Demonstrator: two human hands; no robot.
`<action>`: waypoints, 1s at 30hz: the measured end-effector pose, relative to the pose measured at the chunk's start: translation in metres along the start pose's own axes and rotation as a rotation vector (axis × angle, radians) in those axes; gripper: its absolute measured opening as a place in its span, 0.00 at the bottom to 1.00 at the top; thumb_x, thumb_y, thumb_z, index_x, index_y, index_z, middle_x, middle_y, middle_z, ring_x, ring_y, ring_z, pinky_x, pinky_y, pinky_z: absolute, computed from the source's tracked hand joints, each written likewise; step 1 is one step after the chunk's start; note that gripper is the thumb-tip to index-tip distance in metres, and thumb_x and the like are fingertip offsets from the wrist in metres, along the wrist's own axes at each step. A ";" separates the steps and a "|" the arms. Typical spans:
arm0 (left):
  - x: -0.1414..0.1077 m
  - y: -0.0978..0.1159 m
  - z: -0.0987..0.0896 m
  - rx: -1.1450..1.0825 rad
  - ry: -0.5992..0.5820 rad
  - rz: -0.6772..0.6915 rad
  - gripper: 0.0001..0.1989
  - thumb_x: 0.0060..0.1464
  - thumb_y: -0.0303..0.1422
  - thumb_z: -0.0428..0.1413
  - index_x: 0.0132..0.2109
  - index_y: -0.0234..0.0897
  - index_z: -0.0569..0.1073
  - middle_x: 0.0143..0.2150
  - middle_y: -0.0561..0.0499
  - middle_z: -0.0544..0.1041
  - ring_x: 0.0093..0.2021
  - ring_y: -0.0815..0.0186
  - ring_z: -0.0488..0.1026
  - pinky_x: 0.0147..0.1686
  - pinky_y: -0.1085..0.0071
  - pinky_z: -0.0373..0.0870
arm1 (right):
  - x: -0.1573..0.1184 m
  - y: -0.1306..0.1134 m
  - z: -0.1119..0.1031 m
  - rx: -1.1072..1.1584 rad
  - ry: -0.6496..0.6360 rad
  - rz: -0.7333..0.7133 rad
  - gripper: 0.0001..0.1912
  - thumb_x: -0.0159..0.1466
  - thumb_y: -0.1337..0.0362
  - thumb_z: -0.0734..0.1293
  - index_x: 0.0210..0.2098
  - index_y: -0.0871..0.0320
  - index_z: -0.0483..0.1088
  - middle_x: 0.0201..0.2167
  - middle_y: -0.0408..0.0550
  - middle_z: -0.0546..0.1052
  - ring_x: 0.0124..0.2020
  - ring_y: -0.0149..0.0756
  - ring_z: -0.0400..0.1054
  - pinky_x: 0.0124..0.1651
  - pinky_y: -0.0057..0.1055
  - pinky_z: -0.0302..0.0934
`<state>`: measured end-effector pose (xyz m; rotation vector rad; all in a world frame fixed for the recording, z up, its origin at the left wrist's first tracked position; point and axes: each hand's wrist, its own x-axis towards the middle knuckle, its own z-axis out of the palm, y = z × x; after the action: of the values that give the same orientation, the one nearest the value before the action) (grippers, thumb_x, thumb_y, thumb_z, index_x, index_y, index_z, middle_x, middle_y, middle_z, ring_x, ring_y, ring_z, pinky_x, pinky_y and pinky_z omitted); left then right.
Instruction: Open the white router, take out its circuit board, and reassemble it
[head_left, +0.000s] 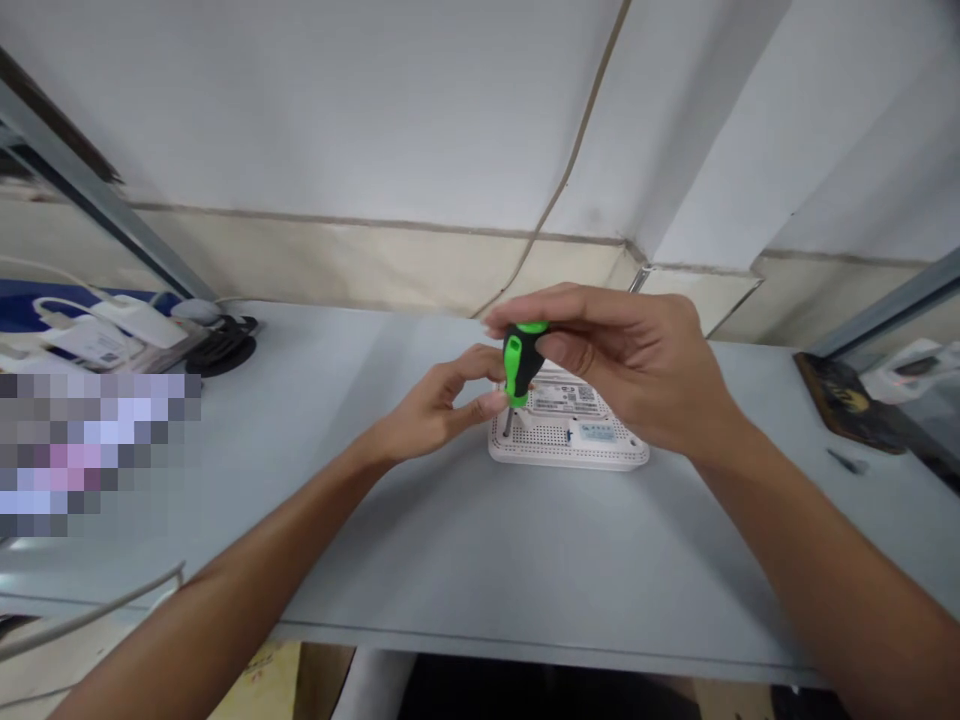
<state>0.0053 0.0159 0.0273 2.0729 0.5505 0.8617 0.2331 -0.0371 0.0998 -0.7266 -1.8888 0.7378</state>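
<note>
A short screwdriver (pixel 527 365) with a black and green handle stands nearly upright, slightly tilted. My right hand (pixel 637 365) is closed around the top of the handle, thumb on one side and fingers over the other. Lower down, the thumb and fingers of my left hand (pixel 442 400) pinch the screwdriver near its green collar. Its metal shaft reaches the near left corner of a white router-like box (pixel 570 458). That box lies flat with its vented, labelled side up, showing a printed label and a pale blue sticker. My hands hide its far part.
The grey table (pixel 480 560) runs to the wall. White adapters and cables (pixel 112 330) lie at the left by a black round stand (pixel 225 345). A dark board (pixel 847 400) and a small dark object (pixel 847 461) are at the right. A cable (pixel 574 160) hangs down the wall.
</note>
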 end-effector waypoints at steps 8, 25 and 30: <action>-0.003 -0.021 0.007 0.063 -0.028 -0.057 0.39 0.50 0.43 0.72 0.67 0.46 0.71 0.62 0.40 0.76 0.66 0.43 0.71 0.62 0.45 0.71 | 0.020 -0.005 -0.007 -0.141 -0.142 0.012 0.13 0.73 0.58 0.67 0.54 0.48 0.79 0.38 0.42 0.76 0.47 0.34 0.74 0.49 0.34 0.73; 0.001 -0.020 0.022 0.281 -0.170 0.028 0.32 0.53 0.41 0.71 0.64 0.48 0.74 0.69 0.42 0.71 0.70 0.44 0.66 0.70 0.39 0.61 | 0.017 0.001 -0.014 0.306 -0.150 0.000 0.24 0.73 0.71 0.63 0.66 0.51 0.63 0.65 0.43 0.71 0.62 0.35 0.71 0.54 0.31 0.74; 0.000 -0.012 0.022 0.325 -0.173 -0.137 0.33 0.54 0.45 0.69 0.65 0.45 0.73 0.65 0.43 0.74 0.66 0.43 0.70 0.65 0.43 0.69 | 0.018 0.012 -0.003 0.145 -0.074 -0.041 0.30 0.62 0.60 0.79 0.60 0.53 0.67 0.43 0.44 0.75 0.51 0.37 0.73 0.54 0.35 0.74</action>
<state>0.0204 0.0112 0.0080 2.3419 0.7676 0.5337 0.2310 -0.0156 0.1013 -0.5751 -1.8883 0.8759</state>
